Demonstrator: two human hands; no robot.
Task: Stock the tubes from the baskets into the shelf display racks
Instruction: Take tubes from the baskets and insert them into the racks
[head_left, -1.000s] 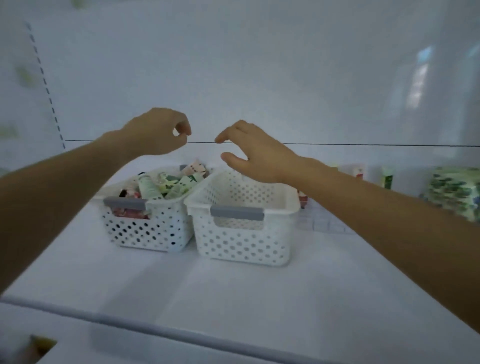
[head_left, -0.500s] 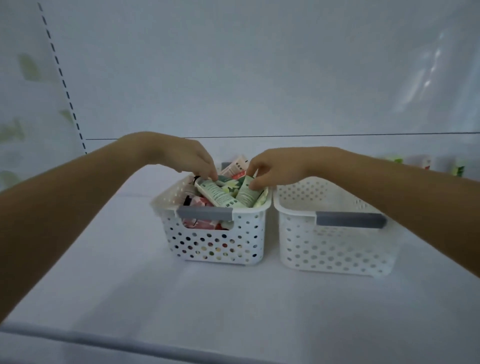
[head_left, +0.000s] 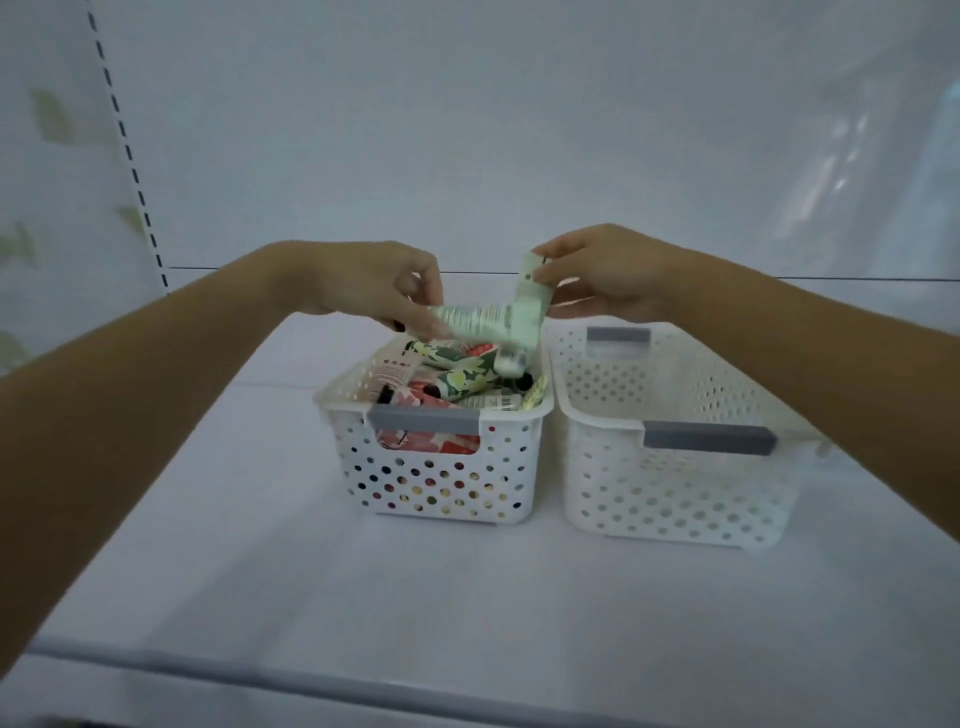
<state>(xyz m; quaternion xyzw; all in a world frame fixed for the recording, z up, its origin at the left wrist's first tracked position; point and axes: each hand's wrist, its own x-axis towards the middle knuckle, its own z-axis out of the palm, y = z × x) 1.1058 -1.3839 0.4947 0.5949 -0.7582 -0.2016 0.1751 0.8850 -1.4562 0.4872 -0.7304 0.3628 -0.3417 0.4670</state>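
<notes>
Two white perforated baskets with grey handles stand side by side on the shelf. The left basket (head_left: 434, 467) holds several tubes (head_left: 457, 376) in green and red floral prints. The right basket (head_left: 670, 483) has nothing in it. My left hand (head_left: 374, 283) pinches a pale green tube (head_left: 472, 321) lying sideways just above the left basket. My right hand (head_left: 602, 270) pinches a second pale green tube (head_left: 530, 317) by its flat end, hanging cap down over the same basket.
The white shelf board (head_left: 260, 571) runs toward me to a grey front lip (head_left: 311, 680). A slotted upright (head_left: 122, 130) stands at the back left. The back wall (head_left: 467, 130) is plain white.
Both hands dropped from above the baskets into the left basket, took one pale green tube each and lifted them. The view has shifted left and closer.
</notes>
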